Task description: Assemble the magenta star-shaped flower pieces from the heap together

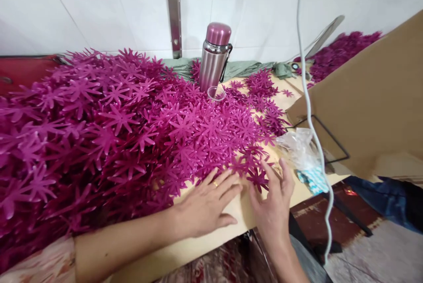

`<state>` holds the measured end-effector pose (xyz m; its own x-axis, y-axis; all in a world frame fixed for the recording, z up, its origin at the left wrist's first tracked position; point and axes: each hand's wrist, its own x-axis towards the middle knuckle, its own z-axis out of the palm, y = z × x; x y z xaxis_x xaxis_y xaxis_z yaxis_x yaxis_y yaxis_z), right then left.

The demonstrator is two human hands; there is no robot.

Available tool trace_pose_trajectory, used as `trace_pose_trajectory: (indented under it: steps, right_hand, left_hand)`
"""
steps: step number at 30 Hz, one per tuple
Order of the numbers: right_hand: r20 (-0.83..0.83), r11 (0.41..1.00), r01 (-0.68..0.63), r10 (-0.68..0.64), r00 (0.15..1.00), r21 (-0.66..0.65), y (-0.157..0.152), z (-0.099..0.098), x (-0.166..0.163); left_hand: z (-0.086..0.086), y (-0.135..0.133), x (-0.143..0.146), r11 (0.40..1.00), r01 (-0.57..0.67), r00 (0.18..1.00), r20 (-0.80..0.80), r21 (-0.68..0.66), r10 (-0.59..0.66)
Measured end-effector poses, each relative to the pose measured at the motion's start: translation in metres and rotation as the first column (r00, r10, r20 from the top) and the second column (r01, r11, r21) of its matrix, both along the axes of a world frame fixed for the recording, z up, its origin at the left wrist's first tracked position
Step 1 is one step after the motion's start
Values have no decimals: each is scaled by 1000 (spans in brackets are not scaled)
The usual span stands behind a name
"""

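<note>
A large heap of magenta star-shaped petal pieces (pixel 132 120) covers the left and middle of the pale yellow tabletop (pixel 218 239). My left hand (pixel 211 203), a ring on one finger, lies flat at the heap's front edge, fingers stretched out and touching the nearest pieces. Just to its right, my right hand (pixel 274 190) is raised with thumb and fingers apart. A few loose petal pieces (pixel 257 179) lie between its thumb and fingers; I see none gripped.
A steel-and-purple thermos (pixel 214 58) stands behind the heap, a clear round lid (pixel 216 93) before it. At right are a plastic bag (pixel 299 146), a blue-white checked cloth (pixel 313 179) and a big cardboard box (pixel 370 106). A white cable (pixel 309 106) hangs down in front.
</note>
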<state>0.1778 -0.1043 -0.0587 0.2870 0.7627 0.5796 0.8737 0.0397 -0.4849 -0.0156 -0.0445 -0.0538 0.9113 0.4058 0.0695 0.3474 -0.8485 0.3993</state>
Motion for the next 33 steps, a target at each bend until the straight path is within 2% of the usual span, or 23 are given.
trace_pose_trajectory:
  steps: [4, 7, 9, 13, 16, 19, 23, 28, 33]
  right_hand:
    - [22, 999, 34, -35, 999, 32, -11, 4, -4]
    - [4, 998, 49, -49, 999, 25, -13, 4, -2]
    - [-38, 1000, 3, -3, 999, -21, -9, 7, 1]
    - [-44, 972, -190, 185, 982, -139, 4, 28, 8]
    - [-27, 976, -161, 159, 987, -145, 11, 52, 13]
    - [-13, 974, -169, 169, 986, -148, 16, 72, 15]
    - [47, 966, -190, 201, 978, -174, 23, 85, 10]
    - [101, 972, -206, 217, 971, -110, 27, 89, -3]
    - [130, 944, -276, 301, 945, -180, 31, 88, -13]
  left_hand:
    - [-2, 22, 2, 999, -43, 998, 34, -27, 44]
    - [1, 25, 3, 993, -103, 991, 78, -51, 107]
    - [2, 24, 2, 984, -158, 979, 114, -80, 166]
    - [-1, 25, 1, 957, -262, 945, 166, -125, 280]
    - [-2, 29, 0, 939, -308, 915, 224, -151, 336]
    - [-1, 32, 0, 934, -295, 892, 293, -201, 345]
    - [2, 36, -2, 917, -255, 855, 371, -307, 362]
    - [2, 38, -5, 910, -184, 777, 512, -370, 366]
    - [-2, 41, -6, 896, -111, 703, 603, -431, 377]
